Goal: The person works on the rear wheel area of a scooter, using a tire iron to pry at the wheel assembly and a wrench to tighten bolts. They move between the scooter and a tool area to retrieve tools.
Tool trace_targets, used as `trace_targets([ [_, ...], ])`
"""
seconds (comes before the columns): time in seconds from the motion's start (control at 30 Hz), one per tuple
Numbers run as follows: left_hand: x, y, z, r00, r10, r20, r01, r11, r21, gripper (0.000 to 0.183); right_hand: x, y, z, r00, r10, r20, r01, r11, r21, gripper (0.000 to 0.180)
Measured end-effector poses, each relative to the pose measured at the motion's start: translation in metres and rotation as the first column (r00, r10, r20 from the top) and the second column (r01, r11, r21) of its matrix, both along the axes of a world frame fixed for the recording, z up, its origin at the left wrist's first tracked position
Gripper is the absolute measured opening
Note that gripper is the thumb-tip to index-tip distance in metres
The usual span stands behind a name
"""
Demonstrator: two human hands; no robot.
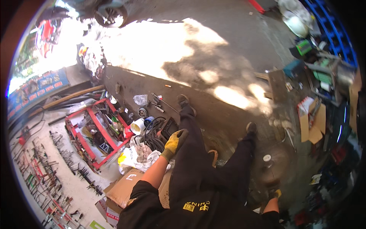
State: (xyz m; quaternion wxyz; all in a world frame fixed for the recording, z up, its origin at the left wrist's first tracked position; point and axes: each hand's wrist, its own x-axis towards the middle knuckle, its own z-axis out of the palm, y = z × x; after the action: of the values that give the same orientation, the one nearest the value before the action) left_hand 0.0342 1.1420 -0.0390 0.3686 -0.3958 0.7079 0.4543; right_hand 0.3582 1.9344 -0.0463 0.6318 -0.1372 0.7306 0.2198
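Observation:
My left hand [173, 143], in a yellow work glove with dark fingers, rests by the left knee of my dark trousers [190, 160]. Its fingers look curled, and whatever lies under them is hidden. Far lower right, my right hand [276, 194] hangs beside my right hip in a similar glove; its fingers are too dark to make out. Near it stands a round fan [268, 161] with a wire guard. To the left of my left forearm lie a cardboard box [125, 187], a white plastic bag [154, 157] with a stained rag [143, 153], and coiled black cables [154, 134].
A red metal-framed tool cart [95, 124] stands left, beside a wall of hung hand tools [43, 171]. Several metal tools [157, 104] lie on the floor ahead. An open cardboard box [314, 123], a white hard hat [297, 25] and blue plastic crates [333, 31] are at right.

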Motion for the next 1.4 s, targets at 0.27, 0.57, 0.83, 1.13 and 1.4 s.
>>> trace_targets([
  [0.27, 0.028, -0.319, -0.255, 0.983, 0.069, 0.168, 0.003, 0.919, -0.393, 0.070, -0.174, -0.267, 0.035, 0.216, -0.942, -0.257, 0.976, 0.210, 0.052, 0.051],
  [0.57, 0.049, -0.456, -0.473, 0.924, 0.337, 0.180, -0.206, 0.837, -0.507, 0.085, -0.343, -0.445, 0.029, 0.435, -0.829, -0.352, 0.900, 0.400, 0.171, 0.050],
  [0.83, 0.091, -0.501, -0.520, 0.890, -0.118, 0.441, 0.391, 0.694, -0.604, 0.067, -0.420, -0.512, 0.030, 0.546, -0.740, -0.392, 0.838, 0.483, 0.256, 0.050],
  [1.13, 0.093, -0.476, -0.499, 0.942, 0.333, -0.053, -0.290, 0.719, -0.631, 0.034, -0.484, -0.604, 0.039, 0.558, -0.736, -0.383, 0.820, 0.559, 0.120, 0.049],
  [1.4, 0.127, -0.357, -0.250, 0.777, 0.616, 0.129, -0.572, 0.776, -0.266, 0.051, -0.600, -0.757, 0.031, 0.513, -0.814, -0.272, 0.804, 0.567, -0.180, 0.049],
])
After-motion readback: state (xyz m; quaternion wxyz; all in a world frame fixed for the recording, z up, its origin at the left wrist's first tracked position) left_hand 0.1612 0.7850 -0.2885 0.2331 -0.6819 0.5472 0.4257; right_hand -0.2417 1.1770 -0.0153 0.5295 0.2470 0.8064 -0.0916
